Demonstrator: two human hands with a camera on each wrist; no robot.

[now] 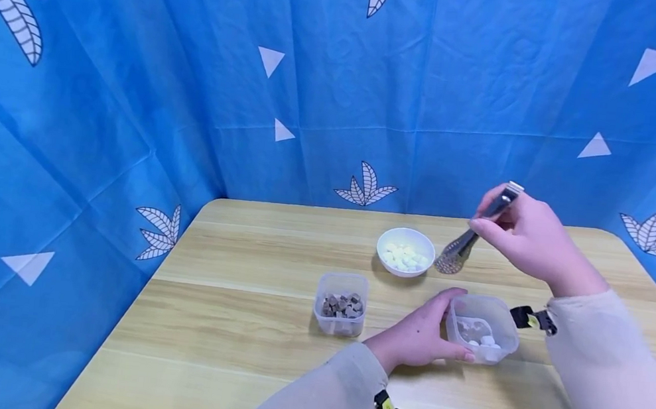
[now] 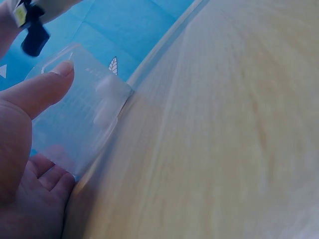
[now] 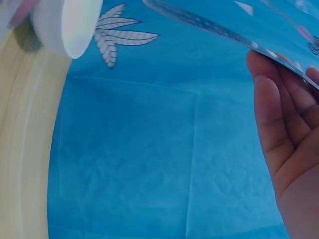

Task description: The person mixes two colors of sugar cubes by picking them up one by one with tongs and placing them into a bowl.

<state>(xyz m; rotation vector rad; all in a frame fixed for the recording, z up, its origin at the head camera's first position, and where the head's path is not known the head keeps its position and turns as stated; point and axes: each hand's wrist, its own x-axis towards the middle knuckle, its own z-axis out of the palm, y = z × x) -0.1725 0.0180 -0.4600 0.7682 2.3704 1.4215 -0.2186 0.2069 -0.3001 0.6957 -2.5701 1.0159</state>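
Note:
My right hand (image 1: pixel 529 235) grips metal tongs (image 1: pixel 461 246) by the upper part. Their perforated ends point down and left, apart from the white bowl's right side. Nothing shows clearly between those ends. Lower down, my left hand (image 1: pixel 418 334) holds a clear plastic container (image 1: pixel 503 316) from the left, thumb on the near side and fingers at the far side. Inside it lie a few white pieces (image 1: pixel 488 341). In the left wrist view, the thumb presses on the container's wall (image 2: pixel 70 119), and the pieces blur through the plastic.
Behind stands a white bowl (image 1: pixel 403 272) with several pale chunks. Another clear container (image 1: pixel 344 279), holding several grey-brown cubes (image 1: pixel 344 305), stands left of my left hand. The wooden table (image 1: pixel 219 326) ends at a blue patterned curtain (image 1: pixel 340 86).

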